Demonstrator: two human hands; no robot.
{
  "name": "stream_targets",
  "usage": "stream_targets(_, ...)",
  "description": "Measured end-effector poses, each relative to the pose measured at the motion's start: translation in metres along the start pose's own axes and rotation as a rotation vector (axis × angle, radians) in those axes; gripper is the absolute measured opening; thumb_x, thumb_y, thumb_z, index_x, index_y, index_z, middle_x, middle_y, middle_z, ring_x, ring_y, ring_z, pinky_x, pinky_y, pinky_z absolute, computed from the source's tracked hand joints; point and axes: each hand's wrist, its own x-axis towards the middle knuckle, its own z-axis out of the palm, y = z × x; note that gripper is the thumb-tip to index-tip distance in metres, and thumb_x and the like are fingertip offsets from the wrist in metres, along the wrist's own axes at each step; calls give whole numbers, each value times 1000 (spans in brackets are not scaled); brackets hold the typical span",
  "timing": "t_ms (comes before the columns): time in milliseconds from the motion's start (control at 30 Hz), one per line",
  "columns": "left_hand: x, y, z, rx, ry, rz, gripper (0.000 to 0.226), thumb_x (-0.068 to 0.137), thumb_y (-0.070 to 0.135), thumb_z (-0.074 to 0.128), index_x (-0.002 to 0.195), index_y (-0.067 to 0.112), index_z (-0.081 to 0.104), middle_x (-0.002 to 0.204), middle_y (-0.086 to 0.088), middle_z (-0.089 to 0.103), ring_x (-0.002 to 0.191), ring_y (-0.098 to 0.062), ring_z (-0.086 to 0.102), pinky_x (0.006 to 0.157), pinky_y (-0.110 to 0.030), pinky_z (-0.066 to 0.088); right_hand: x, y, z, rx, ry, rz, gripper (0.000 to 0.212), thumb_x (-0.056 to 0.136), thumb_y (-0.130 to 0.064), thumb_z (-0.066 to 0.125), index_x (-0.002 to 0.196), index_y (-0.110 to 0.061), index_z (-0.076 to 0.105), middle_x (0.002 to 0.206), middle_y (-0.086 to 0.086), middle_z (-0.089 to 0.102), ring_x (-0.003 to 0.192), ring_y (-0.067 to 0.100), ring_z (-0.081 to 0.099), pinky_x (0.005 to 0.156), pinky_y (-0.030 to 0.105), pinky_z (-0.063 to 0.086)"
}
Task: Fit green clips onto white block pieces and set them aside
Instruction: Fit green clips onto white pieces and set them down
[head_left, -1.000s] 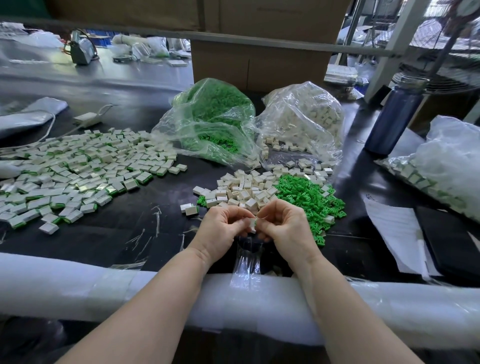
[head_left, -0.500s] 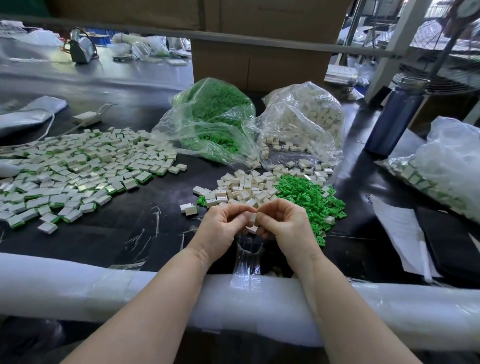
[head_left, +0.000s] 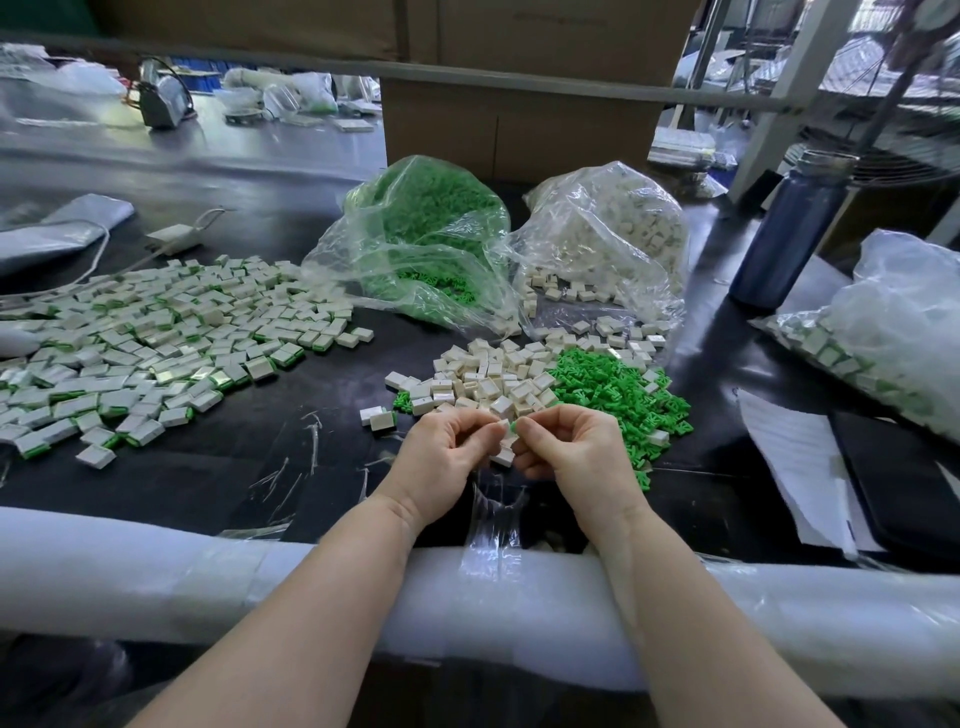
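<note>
Hands hold just in front of the loose white block pile (head_left: 493, 376), left hand (head_left: 441, 457) pinching a white block (head_left: 500, 429), right hand (head_left: 574, 454) now showing a green clip (head_left: 513, 427) at its edge, so fitting looks underway.

— Where is there room to pass?
— The bare dark table (head_left: 249, 483) near left, between the foam edge roll (head_left: 156, 577) and the finished pieces (head_left: 156, 343).
— And far?
— Two plastic bags (head_left: 431, 249) block it; a bottle (head_left: 789, 228) and papers (head_left: 795, 467) crowd the right.
</note>
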Motion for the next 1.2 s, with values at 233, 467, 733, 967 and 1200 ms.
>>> stream_targets(233, 0, -1, -1, 102, -34, -8, 11, 89, 13, 59, 80, 16, 66, 67, 12, 59, 59, 9, 53, 64, -6, 41, 0, 2, 1, -128, -21, -15, 19, 87, -2, 61, 69, -7, 61, 49, -2, 59, 42, 7, 54, 43, 16, 46)
stream_targets(467, -1, 0, -1, 161, -96, -11, 23, 91, 14, 57, 70, 23, 59, 63, 10, 54, 60, -1, 47, 65, -13, 38, -1, 0, 0, -154, -51, -5, 19, 87, -1, 61, 69, -7, 60, 49, -2, 58, 41, 6, 51, 43, 16, 44)
stream_targets(733, -1, -2, 0, 180, -103, 18, 24, 90, 13, 58, 70, 25, 61, 66, 12, 58, 65, -2, 50, 70, -18, 41, -1, 0, -1, -176, -64, -6, 16, 86, -2, 62, 70, -3, 59, 50, 2, 57, 40, 6, 50, 42, 16, 42)
stream_targets(967, -2, -1, 0, 193, -113, 16, 18, 90, 13, 59, 74, 20, 63, 68, 11, 58, 66, -2, 51, 70, -17, 41, 0, -1, -2, -159, -78, 36, 17, 87, 0, 59, 71, -4, 58, 50, 2, 57, 39, 5, 50, 41, 15, 42)
stream_targets(1200, -2, -1, 0, 210, -116, 15, 25, 89, 14, 60, 68, 28, 59, 63, 15, 54, 58, 5, 49, 63, -10, 37, 0, -2, -4, -172, -107, 37, 23, 88, 2, 58, 67, -7, 57, 46, -2, 56, 38, 5, 49, 40, 15, 41)
